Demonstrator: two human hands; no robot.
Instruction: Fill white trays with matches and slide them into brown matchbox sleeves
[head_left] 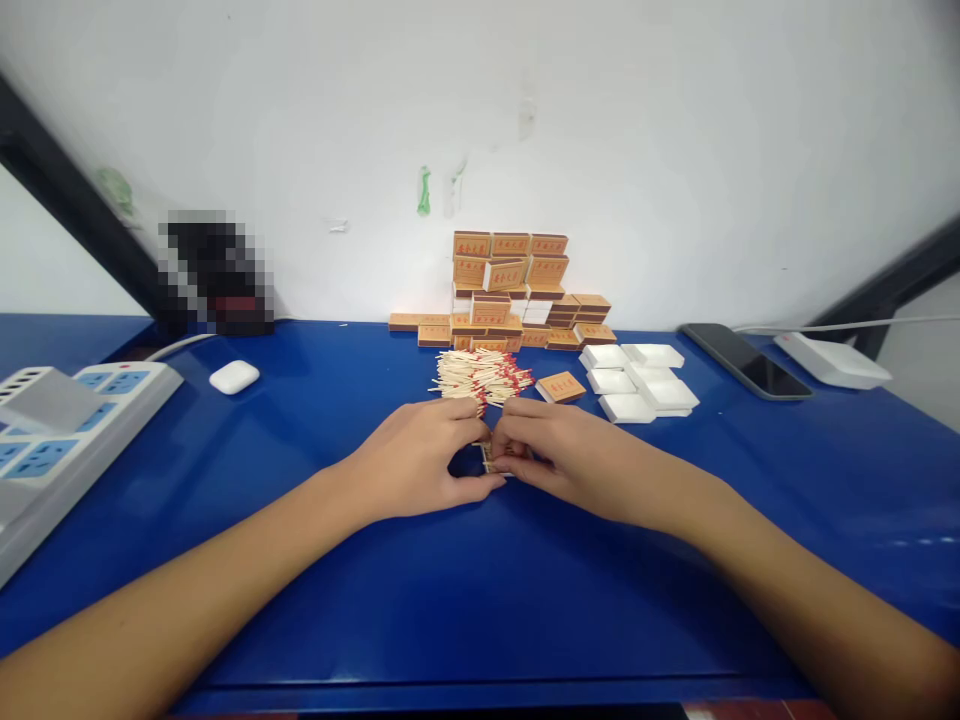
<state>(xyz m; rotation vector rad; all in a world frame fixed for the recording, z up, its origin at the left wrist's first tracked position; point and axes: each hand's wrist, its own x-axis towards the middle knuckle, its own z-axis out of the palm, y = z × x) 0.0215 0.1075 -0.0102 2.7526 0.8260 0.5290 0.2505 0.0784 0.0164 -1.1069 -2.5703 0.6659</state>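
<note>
My left hand (pixel 420 455) and my right hand (pixel 551 445) meet at the middle of the blue table (pixel 480 600), fingers curled and pinched together around a small bundle of matches (pixel 491 458) that barely shows between them. Just behind the fingertips lies a loose pile of red-tipped matches (pixel 480 375). A single brown matchbox sleeve (pixel 561 386) lies to the right of the pile. Several white inner trays (pixel 637 382) sit further right. A stack of brown matchboxes (pixel 510 290) stands against the wall.
A grey and blue power strip (pixel 52 430) runs along the left edge. A white earbud case (pixel 234 376) lies back left. A dark phone (pixel 746 360) and a white charger block (pixel 831 360) rest at the back right. A blurred dark object (pixel 217 275) stands by the wall.
</note>
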